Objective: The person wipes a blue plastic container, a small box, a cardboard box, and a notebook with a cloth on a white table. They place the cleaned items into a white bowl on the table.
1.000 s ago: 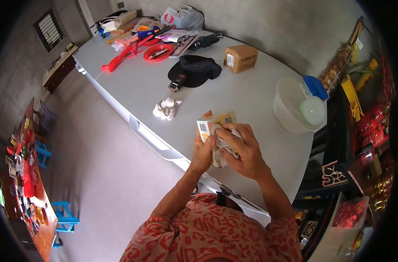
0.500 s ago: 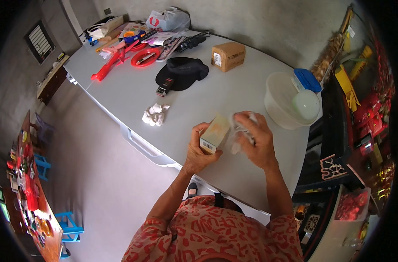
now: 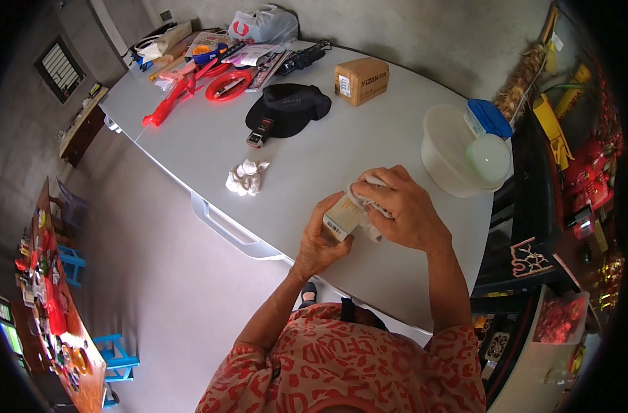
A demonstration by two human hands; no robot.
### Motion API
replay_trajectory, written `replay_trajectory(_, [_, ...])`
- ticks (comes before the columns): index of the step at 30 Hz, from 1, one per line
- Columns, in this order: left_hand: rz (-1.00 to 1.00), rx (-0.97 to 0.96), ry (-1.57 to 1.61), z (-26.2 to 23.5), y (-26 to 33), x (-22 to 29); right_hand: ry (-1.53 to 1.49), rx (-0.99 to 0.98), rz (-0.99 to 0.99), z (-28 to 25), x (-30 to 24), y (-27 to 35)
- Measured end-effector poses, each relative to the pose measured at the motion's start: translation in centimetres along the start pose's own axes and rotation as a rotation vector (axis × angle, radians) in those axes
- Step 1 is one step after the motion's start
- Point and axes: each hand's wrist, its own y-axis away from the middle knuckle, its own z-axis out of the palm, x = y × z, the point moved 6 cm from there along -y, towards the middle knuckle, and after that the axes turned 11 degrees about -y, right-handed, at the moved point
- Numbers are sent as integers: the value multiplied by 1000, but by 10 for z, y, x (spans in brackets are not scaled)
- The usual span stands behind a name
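The small carton [image 3: 342, 215] is held near the near edge of the desk [image 3: 297, 175], toward its right end. It appears to be raised above the surface; its underside is hidden.

The left grip [image 3: 319, 241] grasps the carton: fingers along the left side, thumb at the lower corner of the end marked with a barcode. This hold probably braces the carton against pressure from the opposite side and leaves the upper face accessible.

The right grip [image 3: 410, 210] is clenched on a white cloth [image 3: 371, 231], set against the carton's right-hand portion. The cloth is bunched between thumb and fingers, presumably for firm control; a loose fold hangs below the thumb.

A second crumpled cloth [image 3: 246, 178] lies near the near edge, left of both grips, where it seems within easy reach. Behind it sits a black cap [image 3: 286, 110] with a small dark device [image 3: 259, 133] at its brim; whether the device rests on the brim or beside it cannot be told.

A brown cardboard box [image 3: 362, 81] stands close to the far edge. A white basin [image 3: 439, 155] occupies the far right corner. A red ring [image 3: 228, 85] and a plastic bag [image 3: 262, 29] lie toward the far left corner, perhaps to keep the working area unobstructed.
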Motion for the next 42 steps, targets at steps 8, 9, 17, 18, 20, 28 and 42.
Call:
replay_trajectory(8, [-58, 128, -216, -4, 22, -21, 281, 308, -4, -1, 0, 18])
replay_trajectory(9, [-68, 134, -257, -2, 20, -13, 259, 292, -59, 7, -8, 18])
replay_trajectory(17, [-125, 146, -128, -3, 6, -13, 292, 464, 23, -12, 17, 47])
replay_trajectory(18, [-119, 155, -88, -4, 4, -13, 228, 470, 75, -15, 26, 56])
replay_trajectory(20, [-171, 130, 11, -8, -5, -24, 151, 400, 208, -15, 43, 73])
replay_trajectory(28, [-8, 54, 76, 12, -97, 15, 41, 307, 344, 27, 97, 114])
replay_trajectory(42, [122, -221, 401, 122, -259, 81, 118, 432, 282, 18, 92, 108])
